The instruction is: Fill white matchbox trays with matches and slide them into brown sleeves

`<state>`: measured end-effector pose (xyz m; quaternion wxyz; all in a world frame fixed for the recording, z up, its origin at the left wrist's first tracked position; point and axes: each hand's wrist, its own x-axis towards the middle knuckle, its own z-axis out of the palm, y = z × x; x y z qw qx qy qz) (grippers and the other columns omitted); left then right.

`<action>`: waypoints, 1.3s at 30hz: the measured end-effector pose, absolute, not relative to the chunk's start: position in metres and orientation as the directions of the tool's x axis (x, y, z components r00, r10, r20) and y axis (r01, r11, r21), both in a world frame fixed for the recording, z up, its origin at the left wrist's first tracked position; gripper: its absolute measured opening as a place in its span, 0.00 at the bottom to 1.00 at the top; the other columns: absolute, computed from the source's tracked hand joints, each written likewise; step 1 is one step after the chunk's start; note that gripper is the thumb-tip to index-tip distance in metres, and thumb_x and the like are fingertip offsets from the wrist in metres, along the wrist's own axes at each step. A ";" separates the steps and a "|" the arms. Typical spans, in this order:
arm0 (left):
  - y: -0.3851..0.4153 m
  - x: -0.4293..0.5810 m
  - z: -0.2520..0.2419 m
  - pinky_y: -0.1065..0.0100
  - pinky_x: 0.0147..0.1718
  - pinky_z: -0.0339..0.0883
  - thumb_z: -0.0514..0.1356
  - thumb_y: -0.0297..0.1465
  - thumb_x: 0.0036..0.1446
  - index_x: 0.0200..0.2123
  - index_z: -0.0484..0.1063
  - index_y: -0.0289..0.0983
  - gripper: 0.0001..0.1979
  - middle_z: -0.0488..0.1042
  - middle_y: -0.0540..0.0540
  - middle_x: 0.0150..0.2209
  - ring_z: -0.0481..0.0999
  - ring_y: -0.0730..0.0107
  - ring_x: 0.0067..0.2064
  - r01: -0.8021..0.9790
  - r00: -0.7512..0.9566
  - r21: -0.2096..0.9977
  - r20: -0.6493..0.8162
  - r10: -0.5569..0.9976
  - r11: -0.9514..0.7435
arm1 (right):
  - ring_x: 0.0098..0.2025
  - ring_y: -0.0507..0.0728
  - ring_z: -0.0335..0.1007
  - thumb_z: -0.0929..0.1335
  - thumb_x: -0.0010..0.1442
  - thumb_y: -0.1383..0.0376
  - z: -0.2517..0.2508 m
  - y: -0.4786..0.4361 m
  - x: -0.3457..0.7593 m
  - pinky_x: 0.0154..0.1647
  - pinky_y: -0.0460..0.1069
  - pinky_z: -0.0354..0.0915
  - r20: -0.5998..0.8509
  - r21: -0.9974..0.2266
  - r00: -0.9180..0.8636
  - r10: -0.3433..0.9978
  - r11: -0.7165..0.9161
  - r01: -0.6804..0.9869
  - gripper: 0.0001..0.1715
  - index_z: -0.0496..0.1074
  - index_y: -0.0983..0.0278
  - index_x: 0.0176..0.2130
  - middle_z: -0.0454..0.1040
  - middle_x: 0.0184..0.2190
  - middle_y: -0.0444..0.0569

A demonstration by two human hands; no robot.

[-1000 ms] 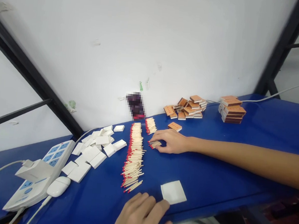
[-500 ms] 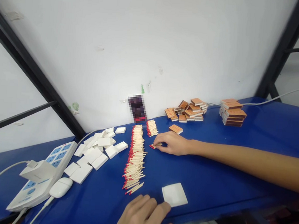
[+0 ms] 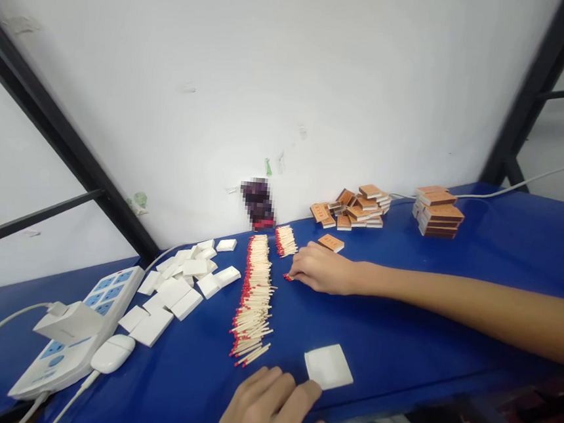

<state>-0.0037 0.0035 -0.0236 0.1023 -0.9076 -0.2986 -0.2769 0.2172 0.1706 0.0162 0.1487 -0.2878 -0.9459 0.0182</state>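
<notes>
My right hand [image 3: 324, 268] is closed on a few matches [image 3: 288, 277], whose red heads stick out past the fingertips just above the blue table. To its left runs a long row of matches [image 3: 257, 288], red heads toward the left. A smaller bundle of matches [image 3: 286, 241] lies beyond the fingers, and one orange matchbox [image 3: 331, 243] is just behind the knuckles. My left hand [image 3: 269, 408] rests at the table's near edge, fingers bent and thumb apart, holding nothing. Its index fingertip is at the corner of a flat white matchbox tray [image 3: 329, 367].
White matchbox trays [image 3: 173, 292] lie heaped on the left beside a power strip [image 3: 81, 335] with a white charger and cables. Orange matchboxes [image 3: 361, 208] are piled against the wall, with a neat stack [image 3: 437, 215] farther right. A pixelated dark object [image 3: 259, 203] leans on the wall.
My right fingers have drawn closer together around the matches, so less of the sticks shows. My left hand stays at the tray's corner.
</notes>
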 end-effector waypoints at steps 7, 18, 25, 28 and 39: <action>0.004 -0.003 -0.022 0.60 0.35 0.79 0.50 0.32 0.67 0.48 0.69 0.41 0.11 0.76 0.48 0.31 0.79 0.61 0.31 0.591 0.670 -0.016 0.567 0.479 -0.807 | 0.35 0.57 0.70 0.63 0.62 0.73 0.038 0.143 0.221 0.32 0.49 0.53 0.095 -0.011 -0.781 0.617 0.785 0.619 0.11 0.73 0.66 0.41 0.77 0.35 0.52; -0.002 -0.001 -0.014 0.66 0.32 0.76 0.56 0.24 0.55 0.46 0.71 0.40 0.15 0.71 0.44 0.39 0.76 0.64 0.35 0.623 0.601 0.134 0.548 0.582 -0.771 | 0.35 0.55 0.66 0.67 0.57 0.72 0.073 0.129 0.230 0.28 0.47 0.51 -0.223 -0.203 -0.734 0.642 0.706 0.679 0.12 0.68 0.63 0.42 0.72 0.36 0.50; -0.001 -0.003 -0.014 0.60 0.47 0.76 0.58 0.26 0.57 0.49 0.72 0.41 0.16 0.70 0.41 0.54 0.75 0.57 0.50 0.627 0.614 0.087 0.557 0.560 -0.774 | 0.37 0.58 0.66 0.68 0.56 0.70 0.071 0.135 0.229 0.29 0.47 0.53 -0.236 -0.215 -0.753 0.614 0.723 0.657 0.16 0.69 0.63 0.46 0.72 0.35 0.49; 0.001 -0.004 -0.012 0.55 0.50 0.75 0.60 0.29 0.58 0.55 0.70 0.41 0.20 0.68 0.40 0.59 0.73 0.53 0.54 0.619 0.665 0.032 0.511 0.545 -0.785 | 0.38 0.58 0.66 0.69 0.53 0.71 0.072 0.135 0.222 0.30 0.48 0.53 -0.258 -0.216 -0.754 0.604 0.725 0.654 0.15 0.68 0.63 0.42 0.71 0.36 0.50; 0.000 -0.001 -0.003 0.50 0.50 0.74 0.61 0.44 0.62 0.59 0.68 0.42 0.25 0.68 0.40 0.62 0.72 0.50 0.57 0.602 0.737 -0.032 0.407 0.539 -0.798 | 0.40 0.60 0.67 0.67 0.53 0.72 0.068 0.142 0.220 0.32 0.48 0.56 -0.259 -0.224 -0.808 0.529 0.781 0.583 0.22 0.69 0.63 0.49 0.71 0.39 0.52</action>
